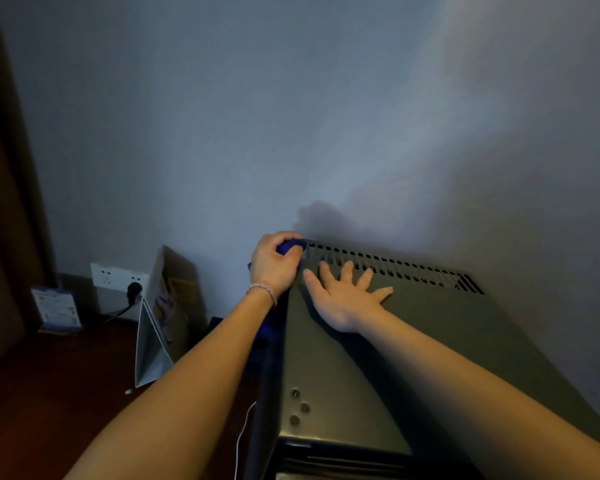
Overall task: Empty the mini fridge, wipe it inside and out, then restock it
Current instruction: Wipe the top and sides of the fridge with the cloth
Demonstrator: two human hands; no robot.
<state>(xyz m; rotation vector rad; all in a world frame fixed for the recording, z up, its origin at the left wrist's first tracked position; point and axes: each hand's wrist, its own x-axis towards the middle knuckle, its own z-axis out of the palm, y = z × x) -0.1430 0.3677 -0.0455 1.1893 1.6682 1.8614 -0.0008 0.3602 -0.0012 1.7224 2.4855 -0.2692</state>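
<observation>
Two arms outstretched: left hand [274, 266] grips blue cloth [290, 247], right hand [343, 297] flat, fingers spread.

Print on the leaflet [57, 308] and paper bag [168, 299] is illegible.

A dark reddish-brown counter [66, 393] filled the lower left of the frame. On it stood the grey mini fridge [378, 358] at lower right, a white paper bag [153, 344] left of it at centre left, and a small blue-and-white card [57, 308] at far left against the wall.
</observation>
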